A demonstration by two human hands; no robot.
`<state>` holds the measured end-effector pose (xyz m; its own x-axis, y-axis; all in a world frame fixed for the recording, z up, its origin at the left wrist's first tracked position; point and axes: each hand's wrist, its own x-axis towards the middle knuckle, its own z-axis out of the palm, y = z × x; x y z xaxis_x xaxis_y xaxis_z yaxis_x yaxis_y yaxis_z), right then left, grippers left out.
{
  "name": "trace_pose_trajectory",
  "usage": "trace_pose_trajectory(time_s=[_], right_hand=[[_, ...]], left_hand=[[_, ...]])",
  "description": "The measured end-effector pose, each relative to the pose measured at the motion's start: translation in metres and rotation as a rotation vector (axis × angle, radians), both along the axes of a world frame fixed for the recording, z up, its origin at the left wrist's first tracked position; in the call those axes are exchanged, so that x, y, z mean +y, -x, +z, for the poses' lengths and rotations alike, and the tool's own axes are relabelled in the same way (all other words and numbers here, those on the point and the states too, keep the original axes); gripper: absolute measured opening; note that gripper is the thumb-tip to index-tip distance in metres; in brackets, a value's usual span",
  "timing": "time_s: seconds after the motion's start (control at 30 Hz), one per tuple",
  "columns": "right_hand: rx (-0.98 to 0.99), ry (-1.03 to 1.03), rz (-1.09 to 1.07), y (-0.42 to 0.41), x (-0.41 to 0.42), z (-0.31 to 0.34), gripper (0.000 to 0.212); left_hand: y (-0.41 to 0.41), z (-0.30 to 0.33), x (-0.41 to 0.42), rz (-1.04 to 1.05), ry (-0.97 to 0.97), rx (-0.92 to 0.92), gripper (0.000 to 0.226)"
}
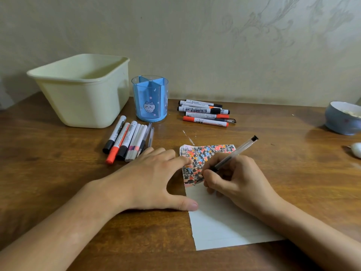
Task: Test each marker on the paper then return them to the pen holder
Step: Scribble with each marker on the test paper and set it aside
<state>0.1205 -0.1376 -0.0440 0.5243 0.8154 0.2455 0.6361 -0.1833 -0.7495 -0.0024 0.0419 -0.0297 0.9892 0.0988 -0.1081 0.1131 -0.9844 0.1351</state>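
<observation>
My right hand (240, 180) grips a clear black-capped pen (237, 152) with its tip down on the white paper (218, 220), whose upper part is covered in coloured scribbles. My left hand (154, 178) lies flat, fingers and thumb pressing the paper's left edge. The blue pen holder (150, 98) with a cat picture stands behind, and no markers show above its rim. One group of markers (127, 138) lies left of the paper, in front of the holder. A second group of markers (205, 112) lies to the holder's right.
A cream plastic tub (82, 90) stands at the back left on the wooden table (293, 173). A blue-grey bowl (341, 118) sits at the right edge, with a small white object (356, 149) in front of it. The wall is close behind.
</observation>
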Motion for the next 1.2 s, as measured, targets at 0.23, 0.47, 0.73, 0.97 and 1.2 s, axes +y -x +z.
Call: trace_pose_trajectory(time_s=[0.23, 0.47, 0.73, 0.97, 1.2], right_hand=[[0.002, 0.002, 0.016, 0.0006, -0.0008, 0.0010, 0.010], [-0.022, 0.004, 0.001, 0.0009, -0.0009, 0.0017, 0.011], [-0.018, 0.004, -0.001, 0.0001, 0.0001, 0.0008, 0.014], [-0.008, -0.001, -0.009, -0.0007, 0.0005, -0.0008, 0.012], [-0.003, 0.007, 0.005, 0.0001, 0.0000, 0.0007, 0.010]], left_hand=[[0.0003, 0.0018, -0.0009, 0.013, 0.018, 0.021, 0.099], [0.0000, 0.0025, -0.0011, 0.016, 0.024, 0.027, 0.100], [0.0003, 0.0037, -0.0024, 0.013, 0.020, 0.020, 0.098], [0.0002, 0.0028, -0.0028, 0.013, 0.009, 0.014, 0.098], [0.0002, 0.0041, -0.0027, 0.016, 0.017, 0.022, 0.098]])
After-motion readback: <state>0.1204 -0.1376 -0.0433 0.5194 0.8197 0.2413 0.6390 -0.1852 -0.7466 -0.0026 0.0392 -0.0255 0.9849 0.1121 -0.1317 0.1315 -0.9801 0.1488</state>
